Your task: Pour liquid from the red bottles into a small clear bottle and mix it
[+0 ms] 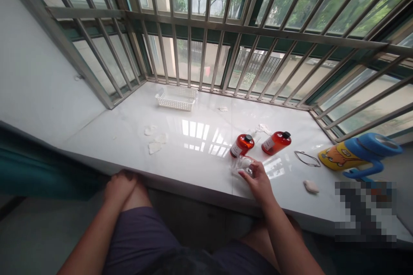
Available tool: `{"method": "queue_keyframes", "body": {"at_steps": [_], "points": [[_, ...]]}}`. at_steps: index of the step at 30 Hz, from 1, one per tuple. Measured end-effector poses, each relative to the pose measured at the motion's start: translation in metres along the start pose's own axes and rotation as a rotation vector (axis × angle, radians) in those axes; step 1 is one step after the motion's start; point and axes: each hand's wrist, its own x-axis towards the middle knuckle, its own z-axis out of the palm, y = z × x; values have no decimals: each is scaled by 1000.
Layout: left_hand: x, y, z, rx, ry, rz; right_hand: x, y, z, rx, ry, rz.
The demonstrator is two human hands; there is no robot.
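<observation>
My right hand (260,182) is closed on a clear cup (242,166) at the front of the white ledge, thumb and fingers on its right side. Just behind the cup stands a red bottle (241,146) with a black cap and a pale label. A second red bottle (276,143), also black-capped, is a little farther right. Between and behind the bottles lies another clear object (257,133), its kind hard to make out. My left hand (120,190) rests open on my left knee, holding nothing, its fingertips partly hidden.
A white perforated basket (177,99) sits near the barred window. Crumpled white tissues (157,142) lie on the left of the ledge. At right are a thin cord loop (307,159), a small pale object (311,187) and a blue-and-yellow flask (350,152). One patch is blurred out.
</observation>
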Motion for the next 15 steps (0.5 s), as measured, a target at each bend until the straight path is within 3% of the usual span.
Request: {"method": "queue_keyframes", "body": {"at_steps": [4, 10, 15], "points": [[-13, 2, -4, 24, -24, 10, 0, -1, 1, 40, 35, 17], [-41, 19, -6, 77, 54, -9, -4, -3, 3, 128, 77, 27], [-43, 23, -11, 49, 34, -13, -12, -5, -9, -20, 130, 86]]}}
